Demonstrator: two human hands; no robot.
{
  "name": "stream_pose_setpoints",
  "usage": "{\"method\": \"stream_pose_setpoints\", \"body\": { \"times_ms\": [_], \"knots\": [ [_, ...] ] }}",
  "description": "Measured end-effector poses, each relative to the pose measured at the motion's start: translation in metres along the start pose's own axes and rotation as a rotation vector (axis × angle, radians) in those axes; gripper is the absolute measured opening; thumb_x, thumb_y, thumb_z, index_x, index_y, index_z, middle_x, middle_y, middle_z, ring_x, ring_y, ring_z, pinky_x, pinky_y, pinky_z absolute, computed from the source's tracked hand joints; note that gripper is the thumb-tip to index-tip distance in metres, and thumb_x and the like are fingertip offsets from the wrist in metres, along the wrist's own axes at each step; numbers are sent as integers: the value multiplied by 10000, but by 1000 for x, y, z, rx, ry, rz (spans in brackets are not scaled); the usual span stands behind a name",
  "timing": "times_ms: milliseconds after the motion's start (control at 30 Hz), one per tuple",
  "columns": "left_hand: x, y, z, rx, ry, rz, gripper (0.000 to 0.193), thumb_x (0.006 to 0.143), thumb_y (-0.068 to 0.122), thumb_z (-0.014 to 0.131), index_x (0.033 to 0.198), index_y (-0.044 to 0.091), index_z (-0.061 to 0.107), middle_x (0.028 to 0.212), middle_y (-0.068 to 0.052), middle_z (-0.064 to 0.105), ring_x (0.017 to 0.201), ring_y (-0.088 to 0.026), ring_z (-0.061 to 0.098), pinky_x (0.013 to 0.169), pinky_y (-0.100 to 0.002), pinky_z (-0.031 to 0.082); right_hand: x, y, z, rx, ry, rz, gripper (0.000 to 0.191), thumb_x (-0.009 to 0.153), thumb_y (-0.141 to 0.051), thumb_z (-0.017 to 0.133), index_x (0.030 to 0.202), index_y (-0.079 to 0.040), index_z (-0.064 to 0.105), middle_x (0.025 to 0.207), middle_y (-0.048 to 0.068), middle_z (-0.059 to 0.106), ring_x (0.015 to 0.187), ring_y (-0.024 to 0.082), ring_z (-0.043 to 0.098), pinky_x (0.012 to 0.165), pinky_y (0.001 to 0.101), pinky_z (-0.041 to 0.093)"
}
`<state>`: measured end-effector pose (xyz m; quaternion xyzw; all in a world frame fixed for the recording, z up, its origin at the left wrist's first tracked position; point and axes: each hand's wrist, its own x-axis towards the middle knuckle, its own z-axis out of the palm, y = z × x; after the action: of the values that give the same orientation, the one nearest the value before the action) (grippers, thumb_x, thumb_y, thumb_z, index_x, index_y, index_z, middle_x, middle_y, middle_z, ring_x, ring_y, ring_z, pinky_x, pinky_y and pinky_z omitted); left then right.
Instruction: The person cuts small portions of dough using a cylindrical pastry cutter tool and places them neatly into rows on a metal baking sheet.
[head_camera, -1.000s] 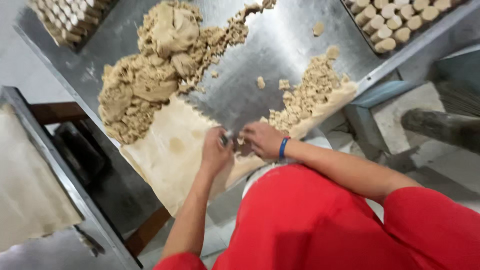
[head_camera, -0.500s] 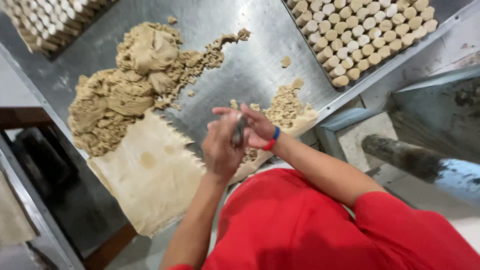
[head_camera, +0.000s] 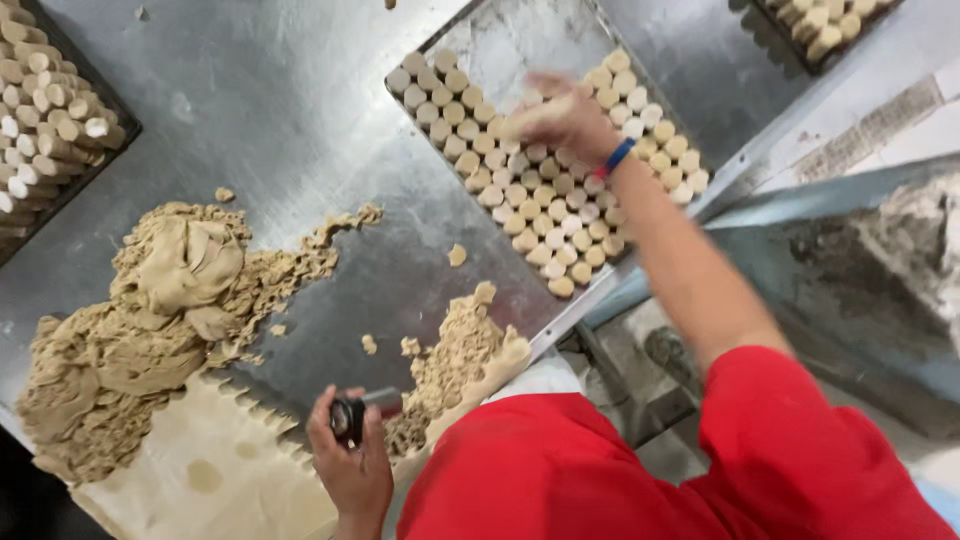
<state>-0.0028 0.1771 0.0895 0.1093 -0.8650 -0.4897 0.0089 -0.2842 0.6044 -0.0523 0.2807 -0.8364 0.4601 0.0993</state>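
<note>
My left hand (head_camera: 352, 470) is low at the table's near edge, closed around a small dark cylindrical cutter (head_camera: 350, 418) with a metal end. It hovers beside a rolled dough sheet (head_camera: 200, 475) and a pile of dough crumbs (head_camera: 455, 355). My right hand (head_camera: 565, 118), with a blue wristband, is stretched out over a metal tray (head_camera: 500, 40) lined with rows of round dough pieces (head_camera: 525, 195). It is blurred and pinches a pale dough piece (head_camera: 522, 118) just above the rows.
A big heap of tan dough (head_camera: 170, 290) lies at the left on the steel table (head_camera: 300, 110). More trays of round pieces sit at the far left (head_camera: 45, 125) and the top right (head_camera: 830, 20). Grey machinery (head_camera: 860, 280) stands at the right.
Both hands were together at the cutter, above the dough sheet. Now my right hand has reached out to the tray with a piece, while my left stays back holding the cutter.
</note>
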Motion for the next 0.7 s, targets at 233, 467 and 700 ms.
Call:
{"method": "stream_pose_setpoints", "body": {
  "times_ms": [233, 467, 700],
  "knots": [
    [5, 1, 26, 13, -15, -270, 567, 944, 148, 648, 1445, 1, 426, 1216, -126, 673, 850, -158, 657, 735, -279, 545, 45, 71, -73, -337, -213, 615, 611, 777, -225, 858, 1341, -98, 661, 1097, 160, 748, 999, 326, 718, 916, 425, 574],
    [17, 11, 31, 109, -17, -258, 555, 960, 132, 640, 1444, -17, 413, 1219, -126, 670, 841, -143, 667, 730, -274, 555, 55, 101, -80, -413, -370, 643, 384, 737, -216, 799, 1090, -72, 751, 1087, 186, 751, 1008, 343, 718, 925, 436, 569],
    [11, 14, 35, 91, -25, -283, 563, 949, 143, 658, 1440, -13, 432, 1188, -127, 680, 846, -157, 668, 725, -283, 559, 64, 104, -96, -422, -572, 425, 374, 761, -202, 783, 1121, -104, 794, 1027, 175, 765, 925, 340, 720, 873, 426, 567]
  ]
}}
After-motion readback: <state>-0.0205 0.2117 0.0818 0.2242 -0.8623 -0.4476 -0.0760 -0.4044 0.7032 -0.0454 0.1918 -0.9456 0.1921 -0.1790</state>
